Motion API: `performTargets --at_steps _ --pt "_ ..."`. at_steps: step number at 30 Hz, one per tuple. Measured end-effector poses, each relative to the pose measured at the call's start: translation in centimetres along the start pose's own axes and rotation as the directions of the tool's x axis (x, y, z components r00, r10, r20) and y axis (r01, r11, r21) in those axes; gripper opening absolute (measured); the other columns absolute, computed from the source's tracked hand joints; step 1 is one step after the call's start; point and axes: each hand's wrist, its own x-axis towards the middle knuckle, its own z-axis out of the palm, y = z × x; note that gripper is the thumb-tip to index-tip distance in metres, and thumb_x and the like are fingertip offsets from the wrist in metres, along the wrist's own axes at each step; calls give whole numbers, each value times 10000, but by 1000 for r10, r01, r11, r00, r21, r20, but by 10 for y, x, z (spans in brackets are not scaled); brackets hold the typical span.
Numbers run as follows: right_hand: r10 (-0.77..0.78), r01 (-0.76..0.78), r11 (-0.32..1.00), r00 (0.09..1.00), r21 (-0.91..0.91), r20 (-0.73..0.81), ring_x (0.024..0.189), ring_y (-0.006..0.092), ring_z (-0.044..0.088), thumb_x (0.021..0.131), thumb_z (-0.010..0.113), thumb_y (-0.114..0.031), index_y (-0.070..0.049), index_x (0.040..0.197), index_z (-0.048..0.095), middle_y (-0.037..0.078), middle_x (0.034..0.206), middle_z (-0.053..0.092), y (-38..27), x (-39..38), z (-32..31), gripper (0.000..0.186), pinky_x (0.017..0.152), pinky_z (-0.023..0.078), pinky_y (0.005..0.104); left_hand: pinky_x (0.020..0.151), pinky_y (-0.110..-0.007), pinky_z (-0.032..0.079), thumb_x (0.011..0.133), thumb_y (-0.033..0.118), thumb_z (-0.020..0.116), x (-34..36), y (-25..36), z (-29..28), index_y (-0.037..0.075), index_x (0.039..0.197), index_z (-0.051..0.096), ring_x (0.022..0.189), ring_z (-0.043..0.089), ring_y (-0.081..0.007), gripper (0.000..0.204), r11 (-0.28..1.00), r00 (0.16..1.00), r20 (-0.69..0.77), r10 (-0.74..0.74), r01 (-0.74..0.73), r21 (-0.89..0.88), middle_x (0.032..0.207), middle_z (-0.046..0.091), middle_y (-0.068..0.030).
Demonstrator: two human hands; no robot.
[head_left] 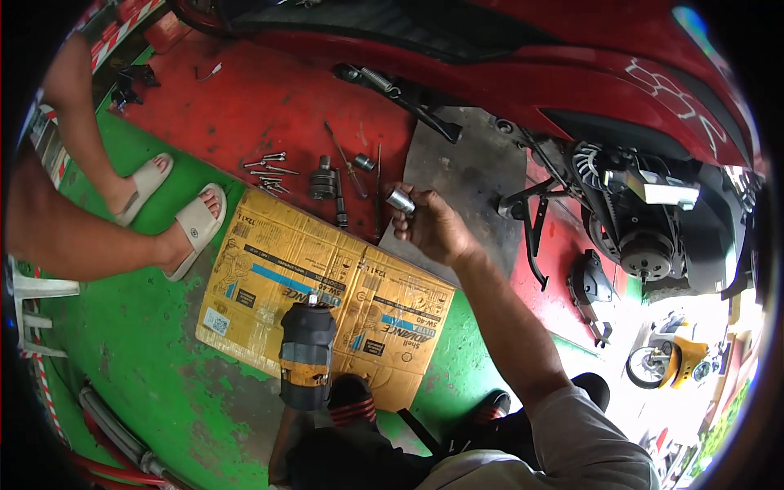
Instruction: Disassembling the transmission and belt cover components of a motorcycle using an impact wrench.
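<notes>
Right hand point(433, 227) at frame centre, fingers closed round chrome socket point(401, 201), held above cardboard point(269, 269) edge. Left hand hidden under impact wrench point(307, 353), lower centre: grip cannot tell. Advice: square socket to wrench anvil, push till seated, keep clear of loose bolts point(268, 173) upper left

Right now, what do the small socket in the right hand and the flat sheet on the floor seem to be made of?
The socket in the right hand looks like polished metal: silvery, with bright glints. The sheet looks like cardboard: matte yellow-brown, printed, creased.
</notes>
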Motion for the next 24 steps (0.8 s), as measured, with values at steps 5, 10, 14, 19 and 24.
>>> performTargets --at_steps 5,10,14,19,24 --pt "-64 13 957 984 291 167 809 155 560 968 545 -290 -111 1266 493 54 917 577 2 -43 16 352 732 474 291 801 -305 513 998 245 453 -6 -10 19 44 1159 579 833 619 -159 287 997 1000 -16 -17 18 81 936 629 -36" --pt "-189 225 964 954 -142 233 847 150 624 925 667 -205 -84 1271 436 55 923 602 -49 -113 40 434 791 509 297 795 -305 514 993 240 460 -13 -11 52 43 1161 581 827 622 -161 285 978 999 -23 -24 29 206 933 632 -38" --pt "-158 223 932 960 -288 230 768 139 643 897 704 -287 -84 1172 451 54 953 612 -98 -193 29 425 706 531 279 791 -305 514 990 236 466 5 8 103 42 1162 583 823 624 -163 284 927 999 47 -17 -2 376 930 635 -39" --pt "-398 293 770 915 -567 -69 675 72 478 1016 491 -297 -90 1007 472 -11 856 477 -95 -290 65 209 618 427 226 786 -305 515 986 231 473 75 -2 223 42 1163 585 818 627 -165 282 797 937 284 -201 -12 604 927 638 -40" --pt "-624 377 693 740 -615 -249 759 48 374 1040 428 -282 -94 975 463 -39 819 421 -124 -363 67 201 666 340 193 780 -305 516 982 226 480 112 -51 318 41 1164 587 813 630 -166 281 685 844 381 -377 -23 728 924 641 -42"
